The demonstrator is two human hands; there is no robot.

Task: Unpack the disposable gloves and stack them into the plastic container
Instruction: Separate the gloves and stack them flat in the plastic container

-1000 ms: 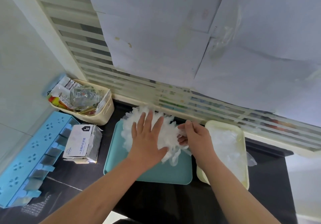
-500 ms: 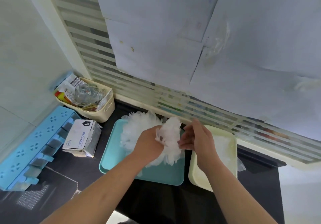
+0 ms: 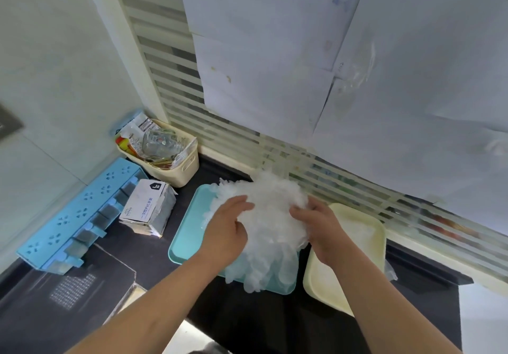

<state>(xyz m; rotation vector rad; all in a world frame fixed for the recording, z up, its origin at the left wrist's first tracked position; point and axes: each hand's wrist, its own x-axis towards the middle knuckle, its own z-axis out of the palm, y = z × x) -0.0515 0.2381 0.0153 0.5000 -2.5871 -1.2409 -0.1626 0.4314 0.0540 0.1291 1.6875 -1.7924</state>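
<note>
1. A dark counter (image 3: 247, 320) fills the lower part of the frame and meets a pale tiled wall (image 3: 55, 65) at the left.
2. Along the back runs a striped pane (image 3: 165, 65), with large white paper sheets (image 3: 275, 65) over much of it in the upper right.
3. At the left centre a cream basket (image 3: 181, 172) full of packets stands in the corner. A blue rack (image 3: 79, 213) lies along the wall below it, and an opened glove box (image 3: 148, 208) stands between the rack and a teal tray (image 3: 187, 232).
4. The gloves (image 3: 272, 216), a thick translucent white bundle, are at the frame's centre over the teal tray.
5. The bundle's long axis runs from the pane at the top down toward the bottom of the frame. Its loose finger ends point to the lower edge and drape onto the tray's near end.
6. The left hand (image 3: 225, 232) has its grip closed on the bundle's left flank, thumb on top and fingers curled in.
7. The right hand (image 3: 321, 232) has its grip closed on the right flank, fingers dug into the plastic.
8. I cannot tell whether the bundle is lifted clear of the tray.
9. The cream plastic container (image 3: 324, 293) stands just right of the tray, touching it, with a flat layer of the same translucent film inside.
</note>
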